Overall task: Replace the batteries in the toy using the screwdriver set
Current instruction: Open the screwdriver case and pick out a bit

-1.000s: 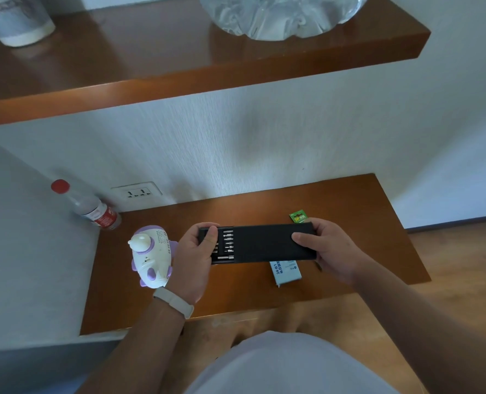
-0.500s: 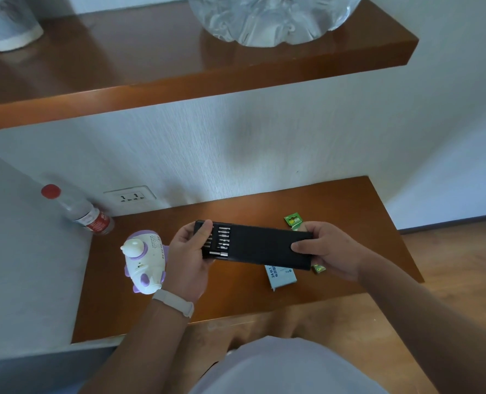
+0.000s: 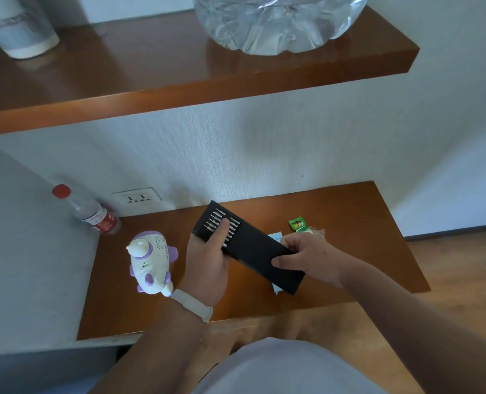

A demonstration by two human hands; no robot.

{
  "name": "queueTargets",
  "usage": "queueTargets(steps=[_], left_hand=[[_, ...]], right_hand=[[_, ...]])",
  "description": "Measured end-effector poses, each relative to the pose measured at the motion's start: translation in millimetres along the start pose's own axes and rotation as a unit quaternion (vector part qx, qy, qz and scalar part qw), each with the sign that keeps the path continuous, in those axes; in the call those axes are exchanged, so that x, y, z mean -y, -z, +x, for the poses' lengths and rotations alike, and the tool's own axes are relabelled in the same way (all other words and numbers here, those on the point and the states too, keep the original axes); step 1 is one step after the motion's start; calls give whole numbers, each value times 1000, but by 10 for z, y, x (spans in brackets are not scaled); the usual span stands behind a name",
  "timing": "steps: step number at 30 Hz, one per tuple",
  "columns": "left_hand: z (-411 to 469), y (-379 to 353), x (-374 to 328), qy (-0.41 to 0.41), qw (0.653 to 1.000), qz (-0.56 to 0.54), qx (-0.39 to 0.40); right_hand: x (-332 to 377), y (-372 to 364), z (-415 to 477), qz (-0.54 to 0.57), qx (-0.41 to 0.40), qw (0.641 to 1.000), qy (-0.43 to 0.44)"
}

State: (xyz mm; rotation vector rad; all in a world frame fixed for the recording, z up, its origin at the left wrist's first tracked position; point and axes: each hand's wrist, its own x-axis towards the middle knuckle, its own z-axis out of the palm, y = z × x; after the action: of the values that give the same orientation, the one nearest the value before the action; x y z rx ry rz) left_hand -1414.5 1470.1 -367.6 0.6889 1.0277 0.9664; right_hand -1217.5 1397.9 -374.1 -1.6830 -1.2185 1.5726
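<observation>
Wooden lower shelf under a wall socket serves as the work surface. The toy lies on it with no tool applied. Just right of the toy, both hands hold the screwdriver set. Half a second ago it was near level and now it sits diagonal, exposed bits toward the wall. Left hand grips that end, thumb across the bits. Right hand curls round the sleeve end. A green battery pack lies farther right. Judgement: bit selection is under way and the task is at an early stage.
</observation>
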Motion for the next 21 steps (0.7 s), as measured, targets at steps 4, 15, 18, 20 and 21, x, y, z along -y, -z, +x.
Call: queueTargets(steps=[4,15,18,20,21], left_hand=[[-10,-34,35,-8,998,61,5],[154,86,-183,-58,996,43,-55],[287,304,-501,-77,993,3,-87],[308,407,-646,-110,990,36,-76],[299,417,-669,-121,989,53,-64]], right_hand=[[-6,-67,2,20,-14,1000,19],[-59,-48,-33,23,-17,999,32],[-262,78,-141,-7,-19,1000,-12],[-361,144,-217,-2,-15,999,-34],[-378,159,-238,2,-16,999,-37]])
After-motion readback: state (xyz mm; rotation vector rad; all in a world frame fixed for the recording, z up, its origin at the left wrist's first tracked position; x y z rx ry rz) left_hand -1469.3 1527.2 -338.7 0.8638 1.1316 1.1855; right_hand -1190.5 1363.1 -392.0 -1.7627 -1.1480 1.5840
